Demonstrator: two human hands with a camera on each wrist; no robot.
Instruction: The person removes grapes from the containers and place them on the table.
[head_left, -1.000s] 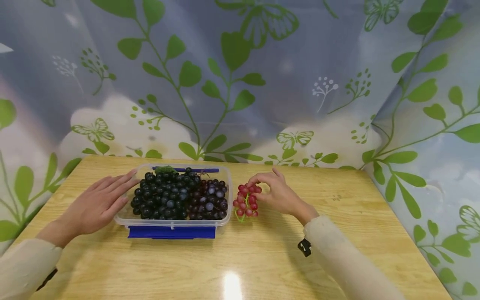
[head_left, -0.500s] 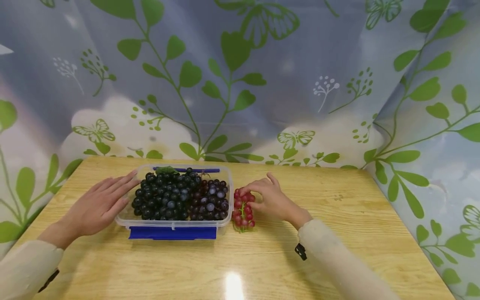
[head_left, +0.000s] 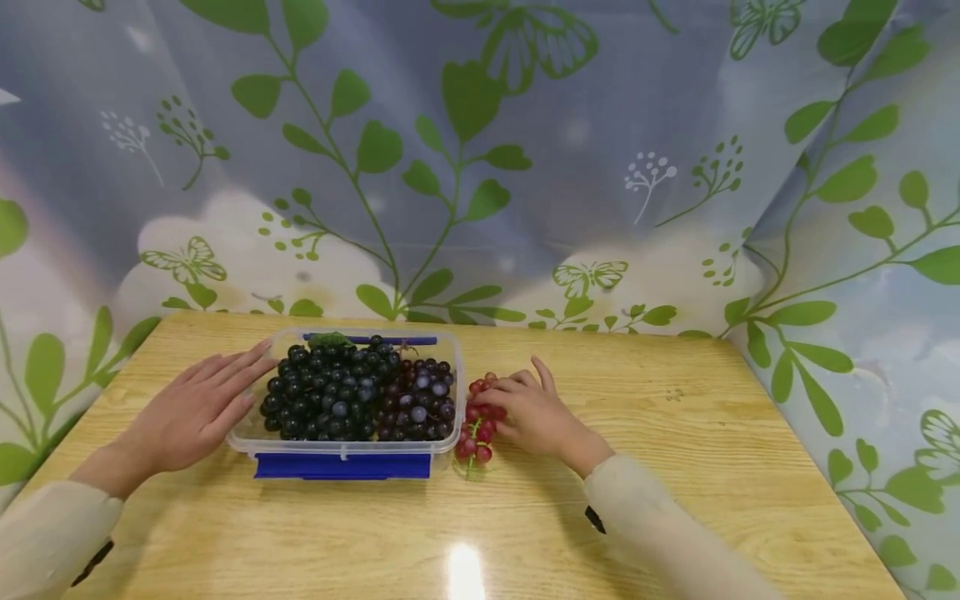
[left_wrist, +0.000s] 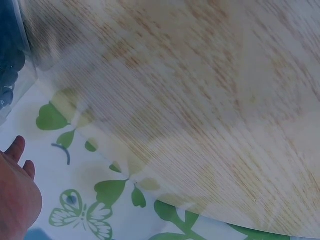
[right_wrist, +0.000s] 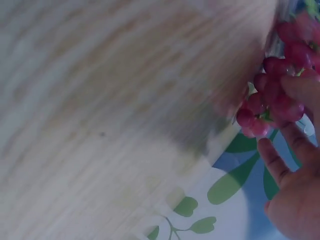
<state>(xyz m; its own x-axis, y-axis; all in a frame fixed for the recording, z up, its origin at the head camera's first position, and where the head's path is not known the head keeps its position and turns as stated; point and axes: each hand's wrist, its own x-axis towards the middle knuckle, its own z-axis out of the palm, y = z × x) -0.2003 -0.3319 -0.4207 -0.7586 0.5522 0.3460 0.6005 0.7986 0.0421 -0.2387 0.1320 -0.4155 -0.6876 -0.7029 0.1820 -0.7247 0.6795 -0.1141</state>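
In the head view, a clear plastic container (head_left: pixel 459 367) holds dark grapes (head_left: pixel 322 396). A long blue latch (head_left: pixel 342 466) runs along its front side. My left hand (head_left: pixel 198 410) lies with straight fingers against the container's left side; only part of that hand (left_wrist: pixel 17 197) enters the left wrist view. Close to the container's right wall lies a bunch of red grapes (head_left: pixel 474 448) with green stems. My right hand (head_left: pixel 538 417) grips this bunch from its right, fingers over its upper part. The right wrist view has the thumb against the grapes (right_wrist: pixel 272 92).
A light wooden table (head_left: pixel 600 517) carries everything. Behind it and at the right hangs a cloth (head_left: pixel 570 150) printed with leaves and butterflies. A green leaf (head_left: pixel 330 340) lies at the back of the container.
My right hand has moved left and slightly nearer to me with the red grapes, bringing them up beside the container. The left hand and container have stayed in place.
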